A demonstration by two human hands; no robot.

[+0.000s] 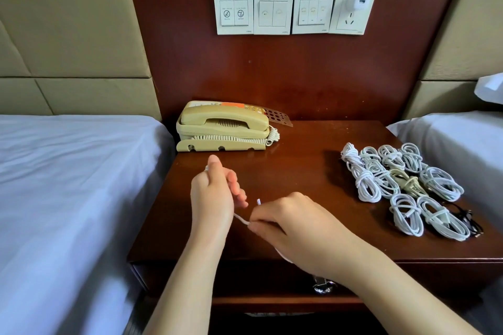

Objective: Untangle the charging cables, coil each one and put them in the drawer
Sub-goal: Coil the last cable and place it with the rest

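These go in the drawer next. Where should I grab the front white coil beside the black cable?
Probably pinch the white coil across its wrapped middle from above: it lies flat on the nightstand, and the wrap cinches its loops there.

The nightstand top (299, 171) was dark reddish wood polished to a gloss, with the telephone's reflection sitting in it. The wall panel (272, 76) behind was the same wood with a duller satin sheen and a few scuffs. The telephone (223, 122) was smooth cream plastic, faintly shiny. The coiled cables (402, 179) wore white plastic sheathing, smooth with a soft sheen, and one bundle was yellower. The loose cable (241, 219) looked the same white plastic. The switch plates (273, 12) and the charger plug (358, 3) were glossy white plastic. The bed sheet (68, 171) was creased, matt white cloth. The headboard panels (68, 22) had a matt, beige padded covering, leatherette by the look. On the dark wood drawer front (245, 280), the drawer handle (324, 287) gleamed as bright metal.
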